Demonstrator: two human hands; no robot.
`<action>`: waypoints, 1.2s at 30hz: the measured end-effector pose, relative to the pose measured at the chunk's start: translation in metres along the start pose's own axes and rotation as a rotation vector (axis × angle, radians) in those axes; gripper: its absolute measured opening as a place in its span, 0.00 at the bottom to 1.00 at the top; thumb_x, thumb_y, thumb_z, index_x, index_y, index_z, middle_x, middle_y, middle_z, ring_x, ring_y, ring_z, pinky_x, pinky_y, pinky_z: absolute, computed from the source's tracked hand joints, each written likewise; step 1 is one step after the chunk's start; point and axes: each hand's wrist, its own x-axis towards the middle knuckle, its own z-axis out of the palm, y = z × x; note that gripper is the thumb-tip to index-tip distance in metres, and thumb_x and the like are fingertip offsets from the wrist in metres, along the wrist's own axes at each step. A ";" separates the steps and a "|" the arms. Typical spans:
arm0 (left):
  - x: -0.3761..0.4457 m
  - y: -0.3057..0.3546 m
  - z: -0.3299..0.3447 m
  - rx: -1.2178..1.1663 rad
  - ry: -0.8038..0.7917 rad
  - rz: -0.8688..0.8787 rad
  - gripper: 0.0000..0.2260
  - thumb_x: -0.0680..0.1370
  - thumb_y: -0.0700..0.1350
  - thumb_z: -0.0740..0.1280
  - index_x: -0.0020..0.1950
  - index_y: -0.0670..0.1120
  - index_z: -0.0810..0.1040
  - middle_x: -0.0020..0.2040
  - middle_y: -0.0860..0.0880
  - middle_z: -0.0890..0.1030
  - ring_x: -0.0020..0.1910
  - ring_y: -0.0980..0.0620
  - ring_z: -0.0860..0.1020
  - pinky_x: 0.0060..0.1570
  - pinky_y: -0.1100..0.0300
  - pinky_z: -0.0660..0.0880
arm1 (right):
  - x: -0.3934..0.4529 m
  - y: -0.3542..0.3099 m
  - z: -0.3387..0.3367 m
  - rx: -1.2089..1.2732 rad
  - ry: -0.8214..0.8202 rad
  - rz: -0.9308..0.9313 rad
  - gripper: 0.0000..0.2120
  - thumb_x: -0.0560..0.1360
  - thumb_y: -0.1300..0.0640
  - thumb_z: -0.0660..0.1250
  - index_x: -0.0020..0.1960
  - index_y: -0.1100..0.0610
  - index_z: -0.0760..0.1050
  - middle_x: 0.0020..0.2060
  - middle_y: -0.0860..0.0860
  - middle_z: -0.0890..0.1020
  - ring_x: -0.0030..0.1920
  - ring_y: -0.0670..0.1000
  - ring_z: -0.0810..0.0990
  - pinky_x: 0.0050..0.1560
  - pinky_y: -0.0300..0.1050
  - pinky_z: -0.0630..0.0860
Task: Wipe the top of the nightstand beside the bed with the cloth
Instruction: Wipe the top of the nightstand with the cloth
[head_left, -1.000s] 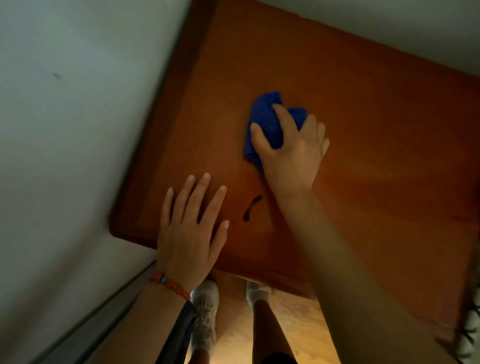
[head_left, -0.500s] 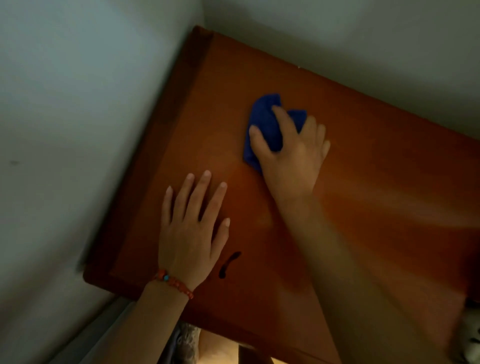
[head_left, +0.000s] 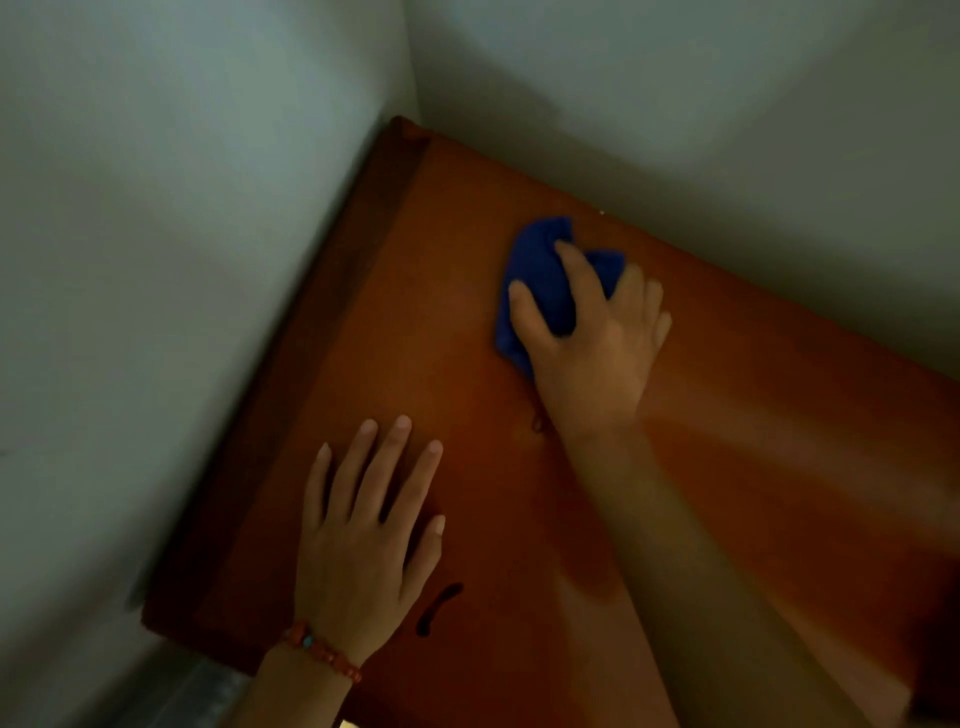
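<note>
The nightstand's reddish-brown wooden top (head_left: 753, 395) fills the middle of the head view, set into a wall corner. A bunched blue cloth (head_left: 540, 280) lies on it toward the back. My right hand (head_left: 592, 343) presses down on the cloth, with thumb and fingers wrapped over it; part of the cloth is hidden under the palm. My left hand (head_left: 369, 535) lies flat on the top near the front left, fingers spread, holding nothing. An orange bead bracelet (head_left: 322, 652) circles its wrist.
Pale walls (head_left: 156, 260) close in on the left and behind the nightstand. A small dark curved mark (head_left: 439, 608) sits on the wood beside my left hand. The front edge (head_left: 208, 644) of the top runs along the bottom left.
The view has tilted upward, so the floor and feet have left the frame and the wall corner shows. Both hands sit farther back from the front edge; the right keeps the cloth.
</note>
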 end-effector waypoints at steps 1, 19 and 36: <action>0.002 0.001 -0.001 -0.009 0.001 -0.001 0.21 0.80 0.55 0.50 0.70 0.49 0.63 0.71 0.45 0.63 0.70 0.42 0.61 0.68 0.43 0.53 | -0.009 0.003 -0.005 -0.017 -0.022 -0.002 0.24 0.71 0.41 0.60 0.59 0.55 0.75 0.47 0.62 0.77 0.46 0.62 0.73 0.45 0.53 0.67; 0.043 -0.017 -0.006 -0.008 0.004 0.001 0.23 0.77 0.55 0.56 0.71 0.50 0.64 0.71 0.44 0.64 0.70 0.42 0.61 0.68 0.42 0.54 | 0.057 -0.032 0.024 -0.015 -0.009 -0.040 0.25 0.70 0.40 0.59 0.58 0.55 0.76 0.47 0.62 0.77 0.47 0.63 0.73 0.46 0.52 0.66; 0.042 -0.015 -0.006 -0.038 0.039 -0.011 0.22 0.77 0.54 0.56 0.70 0.49 0.65 0.71 0.43 0.66 0.70 0.43 0.61 0.68 0.43 0.54 | 0.017 -0.032 0.016 0.025 -0.070 -0.127 0.25 0.71 0.40 0.60 0.60 0.53 0.74 0.46 0.59 0.76 0.46 0.57 0.69 0.44 0.45 0.58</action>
